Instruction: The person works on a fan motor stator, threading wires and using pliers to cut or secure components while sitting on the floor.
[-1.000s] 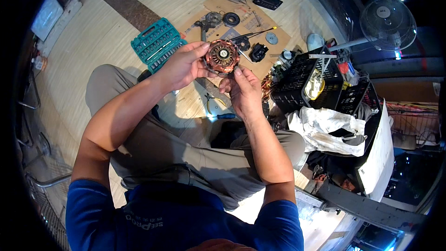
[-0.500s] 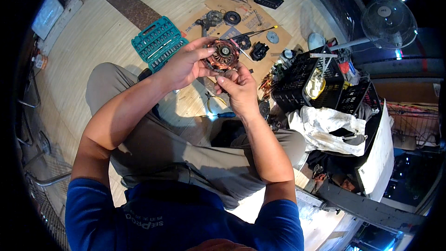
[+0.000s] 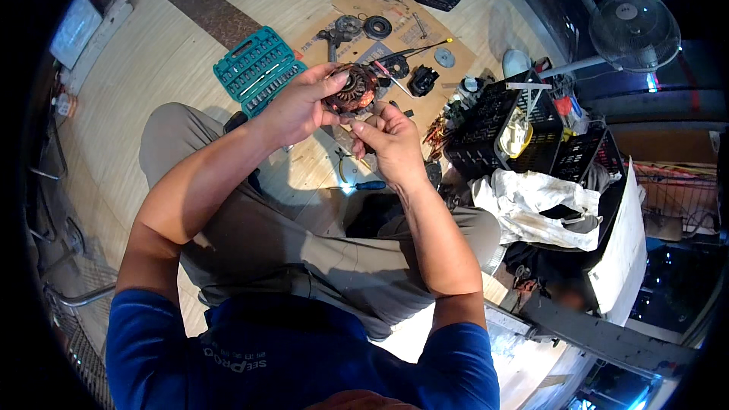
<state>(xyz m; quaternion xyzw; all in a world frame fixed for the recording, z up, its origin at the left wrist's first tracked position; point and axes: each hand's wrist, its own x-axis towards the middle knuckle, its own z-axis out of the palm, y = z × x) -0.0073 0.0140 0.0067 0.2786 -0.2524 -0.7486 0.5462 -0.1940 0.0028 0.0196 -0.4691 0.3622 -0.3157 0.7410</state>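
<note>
A round motor part with copper windings [image 3: 354, 89] is held up in front of me, over my lap. My left hand [image 3: 298, 104] grips it from the left side, fingers curled over its rim. My right hand [image 3: 388, 139] sits just below and to the right, thumb and forefinger pinched at the part's lower edge. Whether those fingers hold a small tool is hidden. I sit on the wooden floor with knees bent.
A teal socket set case [image 3: 258, 68] lies open on the floor to the left. A cardboard sheet [image 3: 395, 19] ahead carries several metal parts and screwdrivers. Pliers [image 3: 351, 175] lie near my knee. Black crates [image 3: 516, 125], white rags [image 3: 531, 201] and a fan [image 3: 634, 26] stand on the right.
The wound part has tilted a little in my hands, and my right hand has shifted lower along its edge. My left hand keeps its grip.
</note>
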